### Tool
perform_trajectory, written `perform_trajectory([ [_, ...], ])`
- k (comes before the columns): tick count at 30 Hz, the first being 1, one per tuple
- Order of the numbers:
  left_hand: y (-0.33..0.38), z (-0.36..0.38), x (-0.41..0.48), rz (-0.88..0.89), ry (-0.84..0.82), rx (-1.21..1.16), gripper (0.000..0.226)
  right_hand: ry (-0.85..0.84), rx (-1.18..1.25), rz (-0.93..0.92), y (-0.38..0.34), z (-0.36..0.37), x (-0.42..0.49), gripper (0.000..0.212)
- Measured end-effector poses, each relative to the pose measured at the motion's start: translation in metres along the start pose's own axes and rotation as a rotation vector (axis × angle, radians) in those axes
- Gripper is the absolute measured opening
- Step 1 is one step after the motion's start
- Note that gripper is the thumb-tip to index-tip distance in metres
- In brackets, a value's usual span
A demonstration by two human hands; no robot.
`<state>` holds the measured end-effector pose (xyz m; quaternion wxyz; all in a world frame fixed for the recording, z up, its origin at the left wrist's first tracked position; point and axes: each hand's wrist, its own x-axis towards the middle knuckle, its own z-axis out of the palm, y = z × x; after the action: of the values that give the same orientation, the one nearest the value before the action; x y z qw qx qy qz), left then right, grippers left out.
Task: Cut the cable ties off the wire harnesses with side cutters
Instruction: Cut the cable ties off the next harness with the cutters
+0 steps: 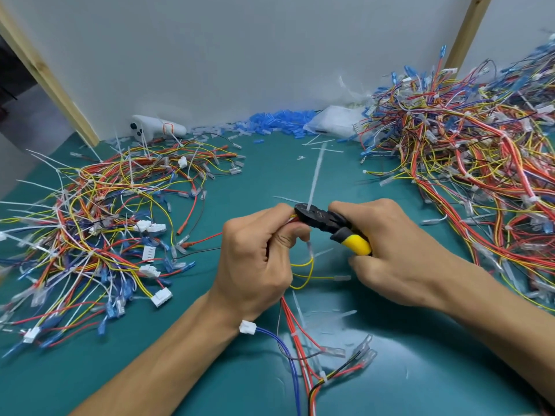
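Nearest: the lower end of the held multicolour wire harness (300, 334) (red, yellow, blue and black leads) trails over the teal-green bench mat (186, 364) to the bottom edge. Clear-sleeved spade terminals (333, 352) sit on the lead ends, and one small white plastic connector (247, 327) lies against the left wrist. Short translucent white tie offcuts (345, 314) lie on the mat just beside the leads. Left hand (255, 259): fingers curled tight, pinching the harness bundle at its top, with yellow loops hanging below the fist. Right hand (390, 253): fingers wrapped round the yellow-and-black grips of the black-headed side cutters (326, 222), grips squeezed close together. The cutter head sits at the base of the translucent white nylon cable tie (315, 178), right at the left fingertips; the tie tail stands up, tilted slightly right. Cannot tell if the blades are through it. Pale marks on the cutter head are too small to read. Left of the hands: loose heap of harnesses (99, 223) with long tie tails sticking out. Right: bigger, denser heap (480, 181), mostly red and orange. Far edge, against the grey-white wall panel (240, 55): a drift of blue plastic terminal sleeves (279, 119), a clear plastic bag (336, 123), and a white plastic handheld device (156, 129) with an orange outlined rectangle, its text not legible.
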<state>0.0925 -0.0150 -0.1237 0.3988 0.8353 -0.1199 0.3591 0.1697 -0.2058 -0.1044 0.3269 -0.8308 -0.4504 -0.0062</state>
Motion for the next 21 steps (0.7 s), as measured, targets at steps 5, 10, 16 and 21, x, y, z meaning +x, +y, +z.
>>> perform_trajectory([
  [5,0.002,0.001,0.0,-0.008,0.007,-0.011,0.03,0.027,-0.013,0.001,-0.005,-0.004,0.0,0.008],
  [10,0.0,-0.001,0.002,-0.025,0.008,-0.002,0.027,-0.002,-0.088,0.004,-0.002,-0.004,0.001,0.028],
  [16,0.001,-0.006,0.005,0.067,-0.051,0.101,0.024,-0.134,-0.009,-0.008,0.006,-0.007,-0.001,0.038],
  [21,0.003,-0.006,0.004,0.073,-0.048,0.103,0.03,-0.048,0.014,-0.009,0.004,-0.002,-0.001,0.033],
])
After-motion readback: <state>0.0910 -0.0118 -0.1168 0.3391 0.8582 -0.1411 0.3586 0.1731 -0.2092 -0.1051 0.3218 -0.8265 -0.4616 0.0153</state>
